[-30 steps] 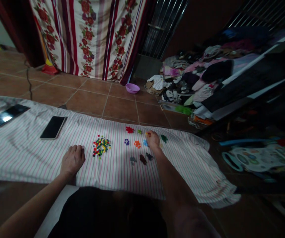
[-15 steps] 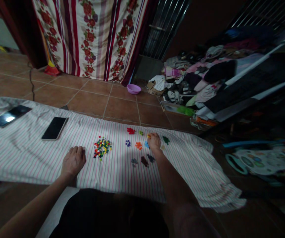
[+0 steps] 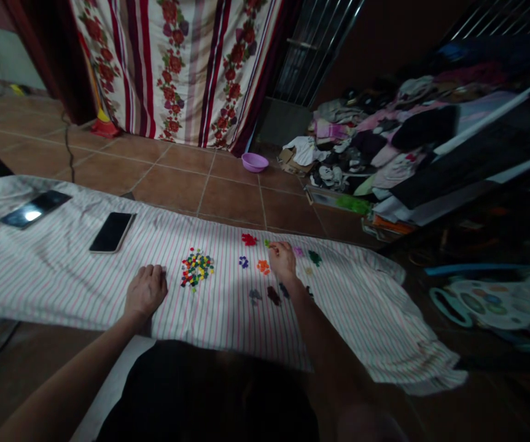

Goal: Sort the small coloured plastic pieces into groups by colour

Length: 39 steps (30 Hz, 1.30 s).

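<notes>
Small coloured pieces lie on a striped cloth. A mixed pile sits mid-cloth, just right of my left hand, which rests on the cloth with its fingers curled and nothing visible in them. My right hand is over the small heaps, its fingertips pinched beside the green pieces; what they hold, if anything, is too small to name. Around it lie red, purple, orange, grey, brown, pink and dark green heaps. My forearm covers part of the cloth.
Two phones lie on the cloth's left part, one black, one reflecting light. Beyond the cloth are a purple basin on the tiled floor, a flowered curtain and piled clothes. A white toy stands at right.
My right hand has shifted slightly left relative to the heaps, uncovering the pink pieces. The yellow piece seen at its fingertips before no longer shows clearly. My left hand stays beside the mixed pile.
</notes>
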### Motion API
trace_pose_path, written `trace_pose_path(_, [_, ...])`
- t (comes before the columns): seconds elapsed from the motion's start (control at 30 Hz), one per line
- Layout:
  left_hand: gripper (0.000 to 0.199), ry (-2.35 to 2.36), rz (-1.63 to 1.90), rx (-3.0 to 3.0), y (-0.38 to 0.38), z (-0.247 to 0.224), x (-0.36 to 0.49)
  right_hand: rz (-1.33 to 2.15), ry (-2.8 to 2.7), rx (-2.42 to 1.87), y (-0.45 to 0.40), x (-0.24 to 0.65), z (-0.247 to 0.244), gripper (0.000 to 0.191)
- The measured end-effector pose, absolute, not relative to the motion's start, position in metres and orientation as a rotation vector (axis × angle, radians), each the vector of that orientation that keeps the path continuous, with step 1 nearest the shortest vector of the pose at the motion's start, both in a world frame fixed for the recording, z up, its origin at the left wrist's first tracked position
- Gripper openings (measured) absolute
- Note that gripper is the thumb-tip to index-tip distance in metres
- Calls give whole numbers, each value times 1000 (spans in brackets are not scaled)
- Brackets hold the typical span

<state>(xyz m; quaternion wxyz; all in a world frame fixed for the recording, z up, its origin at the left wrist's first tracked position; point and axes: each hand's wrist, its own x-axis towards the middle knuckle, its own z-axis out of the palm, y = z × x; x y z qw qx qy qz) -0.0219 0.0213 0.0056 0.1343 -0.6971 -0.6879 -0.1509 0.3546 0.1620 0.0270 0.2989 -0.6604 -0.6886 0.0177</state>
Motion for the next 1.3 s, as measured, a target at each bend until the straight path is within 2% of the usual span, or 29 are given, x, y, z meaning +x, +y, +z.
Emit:
trace_pose_path(0.23, [21, -2029, -459, -2037, 23, 7, -22, 399, -2011, -1388, 116, 279, 19, 21])
trace_pose_path(0.4, [21, -1999, -463, -2040, 23, 4, -23, 519, -2078, -1315, 96, 235, 0, 20])
trace_pose_path(0.63, [23, -2041, -534, -2051, 22, 3, -24, 487, -2138, -1377, 86, 211, -9, 21])
trace_pose_path(1.07, [23, -2013, -532, -2062, 21, 9, -23, 443, -2092, -1387, 76, 215, -5, 9])
trace_pose_path(1.3, [23, -1978, -515, -2067, 21, 9, -23, 463, -1999, -1372, 76, 223, -9, 19])
